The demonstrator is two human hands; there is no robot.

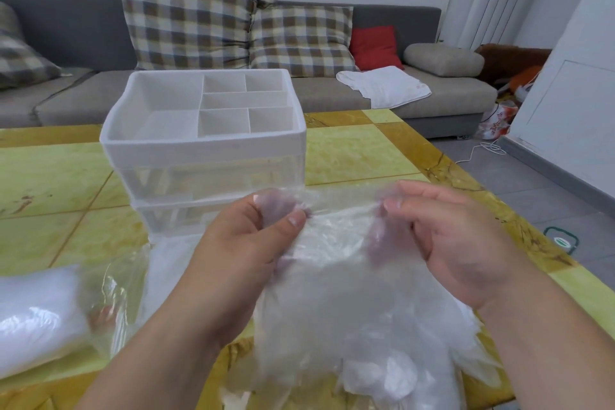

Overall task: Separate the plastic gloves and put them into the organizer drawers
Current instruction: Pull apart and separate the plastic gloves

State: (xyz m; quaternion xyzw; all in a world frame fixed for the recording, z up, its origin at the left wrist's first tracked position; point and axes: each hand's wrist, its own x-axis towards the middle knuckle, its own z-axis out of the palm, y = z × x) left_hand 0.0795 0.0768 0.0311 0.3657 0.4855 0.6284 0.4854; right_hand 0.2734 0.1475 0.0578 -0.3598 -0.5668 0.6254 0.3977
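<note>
A bunch of thin clear plastic gloves (346, 303) hangs in front of me over the table's near edge. My left hand (253, 243) pinches its upper edge between thumb and fingers. My right hand (446, 233) pinches the same edge further right, and the film is stretched between the two. Just behind my hands stands the white organizer (203, 143), its top tray split into several compartments. Below the tray sit its two clear drawers (199, 180), both closed, the lower one partly hidden by my left hand.
A clear bag with more white plastic (36, 316) lies at the left near edge of the yellow-tiled table (359, 150). Behind the table is a grey sofa (332, 93) with checked cushions and a white cloth (382, 85). Floor with a white cable (482, 150) lies to the right.
</note>
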